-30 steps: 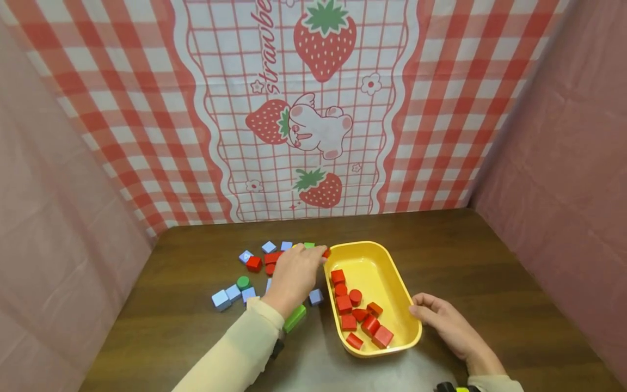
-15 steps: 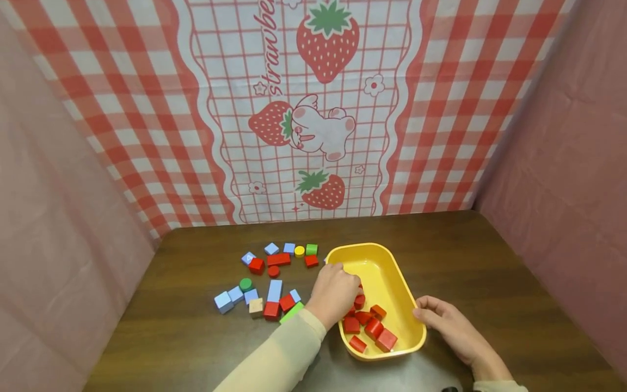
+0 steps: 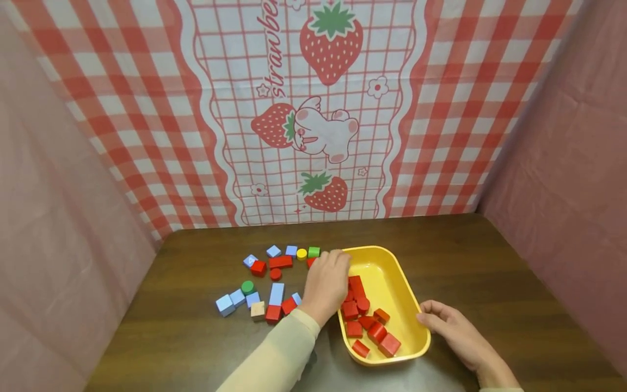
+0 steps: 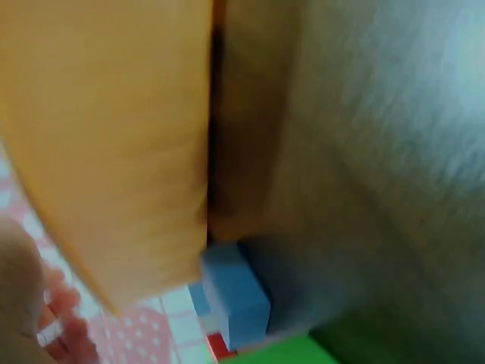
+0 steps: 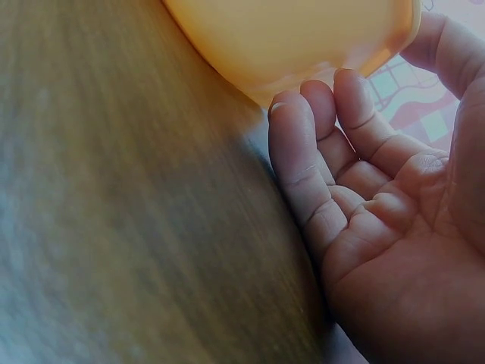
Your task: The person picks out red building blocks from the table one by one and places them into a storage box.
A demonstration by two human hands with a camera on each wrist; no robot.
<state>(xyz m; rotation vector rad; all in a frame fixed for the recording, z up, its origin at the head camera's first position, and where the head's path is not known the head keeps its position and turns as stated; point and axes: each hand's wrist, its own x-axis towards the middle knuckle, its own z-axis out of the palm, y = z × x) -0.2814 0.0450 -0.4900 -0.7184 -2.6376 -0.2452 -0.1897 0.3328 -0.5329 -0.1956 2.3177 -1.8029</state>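
Note:
A yellow tray (image 3: 409, 294) holds several red blocks of different shapes, among them a long red block (image 3: 357, 285) and a red cube (image 3: 389, 344). Over its left rim is my left hand (image 3: 327, 283), fingers bent loosely and pointing away, with no block showing in them; its fingertips (image 4: 67, 303) also appear in the left wrist view. My right hand (image 3: 455, 332) holds the tray's right side: the thumb (image 5: 433, 44) lies at the rim and the fingers meet the outer wall. A red block (image 3: 311, 263) on the table is partly covered by the left hand.
Left of the tray lie several loose blocks on the brown table (image 3: 171, 337): a blue block (image 3: 225, 305), a green cylinder (image 3: 248, 287), a yellow cylinder (image 3: 301, 254), a wooden cube (image 3: 257, 311) and a long red block (image 3: 281, 262). A strawberry-print cloth (image 3: 333, 136) hangs behind.
My left hand carried a red block from the table into the tray, then drew back left to the rim. A long red block now shows inside. My right hand stays at the tray.

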